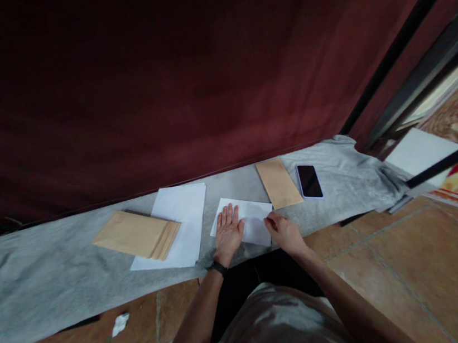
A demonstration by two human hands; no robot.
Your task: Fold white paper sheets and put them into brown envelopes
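A white sheet of paper (252,216) lies partly folded on a grey cloth (56,273) spread over the floor. My left hand (229,233) rests flat on the sheet's left part, fingers stretched out. My right hand (282,231) has its fingers curled and pressed on the sheet's right edge. A stack of brown envelopes (138,234) lies to the left on a pile of white sheets (180,217). One brown envelope (279,183) lies just beyond the sheet.
A dark phone (309,181) lies on the cloth right of the single envelope. A dark red curtain (159,90) hangs behind. Brown floor tiles (393,262) lie in front, with a crumpled paper scrap (120,323) at the left. A white board (418,152) sits at the right.
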